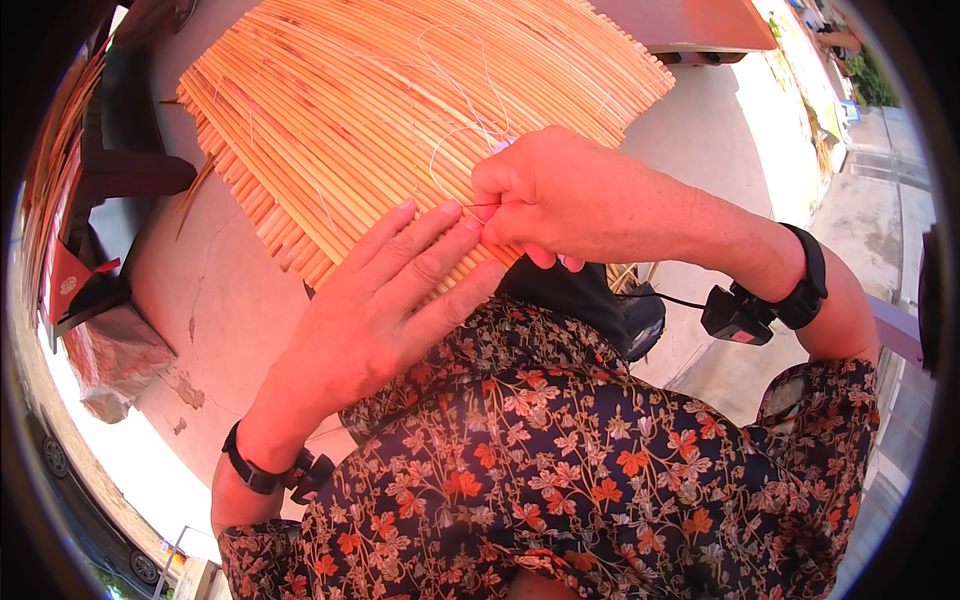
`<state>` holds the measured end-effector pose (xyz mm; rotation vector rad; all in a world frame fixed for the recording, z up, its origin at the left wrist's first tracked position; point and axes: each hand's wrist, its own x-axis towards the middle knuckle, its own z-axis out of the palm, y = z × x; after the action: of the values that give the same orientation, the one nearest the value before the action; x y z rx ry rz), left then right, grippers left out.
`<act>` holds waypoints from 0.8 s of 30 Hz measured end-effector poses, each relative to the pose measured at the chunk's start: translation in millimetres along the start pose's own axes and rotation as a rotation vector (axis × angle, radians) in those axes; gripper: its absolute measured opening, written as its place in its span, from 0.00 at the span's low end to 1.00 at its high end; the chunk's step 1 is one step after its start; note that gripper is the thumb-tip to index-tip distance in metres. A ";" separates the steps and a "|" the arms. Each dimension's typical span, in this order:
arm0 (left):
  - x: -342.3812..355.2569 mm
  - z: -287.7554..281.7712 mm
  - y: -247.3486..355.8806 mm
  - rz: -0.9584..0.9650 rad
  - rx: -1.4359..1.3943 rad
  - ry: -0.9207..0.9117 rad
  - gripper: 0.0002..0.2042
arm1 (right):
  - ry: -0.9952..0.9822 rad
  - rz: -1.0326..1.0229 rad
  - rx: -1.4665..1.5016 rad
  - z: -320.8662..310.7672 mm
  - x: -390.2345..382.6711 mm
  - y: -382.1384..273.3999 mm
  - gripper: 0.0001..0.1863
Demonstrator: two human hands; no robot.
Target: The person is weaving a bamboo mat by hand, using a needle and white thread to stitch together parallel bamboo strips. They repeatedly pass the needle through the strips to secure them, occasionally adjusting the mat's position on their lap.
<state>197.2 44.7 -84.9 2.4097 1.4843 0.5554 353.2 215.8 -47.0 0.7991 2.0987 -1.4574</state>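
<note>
A mat of thin straw-coloured reeds [330, 130] lies in front of me, its reeds side by side. My left hand [385, 290] rests flat on its near edge with the fingers stretched out. Close to those fingertips, my right hand [545, 205] pinches a thin needle [476, 206] between thumb and forefinger. A white thread [432, 160] loops over the reeds beside the right hand. Short pale stitches run across the mat in places. The needle's far end is hidden by my fingers.
Dark wooden furniture [130, 175] stands at the left, with a red packet [68, 278] and a stone-like block [118, 355] below it. A reddish tabletop [700, 22] is at the far right. Beneath my right forearm a dark shoe [645, 325] shows beside a black cable [665, 297].
</note>
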 end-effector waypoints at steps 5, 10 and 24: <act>0.8 -2.2 0.7 -0.009 -0.019 -0.001 0.19 | 0.148 -0.310 0.326 -19.1 3.2 11.0 0.09; 0.4 0.4 0.1 0.000 -0.014 0.007 0.19 | 0.137 -0.395 0.419 -10.1 21.3 20.0 0.11; 0.0 10.0 4.3 -0.019 -0.038 -0.006 0.19 | 0.264 -0.382 0.177 -37.0 40.0 24.9 0.10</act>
<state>205.2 42.6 -92.1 2.3645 1.4791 0.5664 339.7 265.4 -77.9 0.7135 2.4476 -1.8425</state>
